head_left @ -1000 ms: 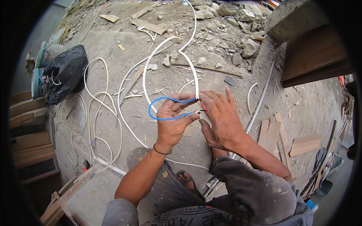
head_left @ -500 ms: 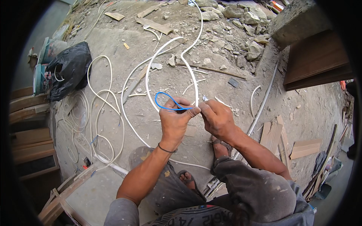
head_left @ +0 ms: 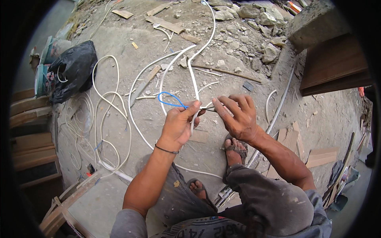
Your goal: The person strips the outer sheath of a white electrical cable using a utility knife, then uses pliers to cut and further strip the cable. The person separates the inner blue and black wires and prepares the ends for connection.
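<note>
My left hand (head_left: 177, 123) is closed around a white sheathed cable (head_left: 194, 84), thumb on top. A loop of blue wire (head_left: 168, 93) sticks out to the left above that hand. From the cable between my hands runs a short, thin black wire (head_left: 209, 109). My right hand (head_left: 241, 118) pinches its far end between thumb and forefinger, the other fingers partly spread. The white cable stretches away from my hands to the far edge and also bends in a large loop over the ground. My palm and fingers hide part of the cable.
Tangled white cable (head_left: 118, 75) lies at the left, near a black plastic bag (head_left: 75, 71). Broken stones (head_left: 270, 53) are heaped at the far right by a brown wooden panel (head_left: 333, 65). A long pale pipe (head_left: 282, 101) and cardboard pieces (head_left: 322, 156) lie right of my feet.
My hands have drawn apart, the right one moving rightward. The black wire now shows between them. My left hand has turned, and the blue loop has shifted slightly left and up.
</note>
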Tool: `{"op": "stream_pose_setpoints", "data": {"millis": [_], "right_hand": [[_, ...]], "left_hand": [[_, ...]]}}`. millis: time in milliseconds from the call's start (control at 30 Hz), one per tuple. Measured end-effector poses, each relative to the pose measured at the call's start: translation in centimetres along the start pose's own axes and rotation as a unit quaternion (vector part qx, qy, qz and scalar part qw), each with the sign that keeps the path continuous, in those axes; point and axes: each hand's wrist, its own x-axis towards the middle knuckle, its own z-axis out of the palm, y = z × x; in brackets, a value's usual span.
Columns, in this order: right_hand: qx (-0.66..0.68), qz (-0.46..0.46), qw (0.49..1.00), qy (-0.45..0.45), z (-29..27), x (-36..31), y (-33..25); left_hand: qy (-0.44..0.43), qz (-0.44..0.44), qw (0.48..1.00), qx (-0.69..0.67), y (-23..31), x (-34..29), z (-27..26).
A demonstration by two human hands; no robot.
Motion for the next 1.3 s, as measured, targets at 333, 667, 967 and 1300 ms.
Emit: {"op": "stream_pose_setpoints", "data": {"millis": [333, 667, 967, 1300], "right_hand": [[0.193, 0.111, 0.965, -0.138, 1.1, 0.4, -0.8], [0.707, 0.543, 0.412, -0.187, -0.7, -0.2, -1.4], [0.064, 0.096, 0.991, -0.062, -2.0, 0.5, -2.4], [0.078, 0.058, 0.992, -0.078, 0.3, -0.7, 0.5]], "left_hand": [[0.007, 0.207, 0.959, 0.195, -0.8, 0.9, -0.9], [-0.137, 0.068, 0.984, 0.095, -0.1, 0.7, -0.7], [-0.095, -0.045, 0.994, 0.009, -0.3, 2.4, -0.9], [-0.162, 0.120, 0.974, 0.107, 0.2, 1.2, 0.3]]}}
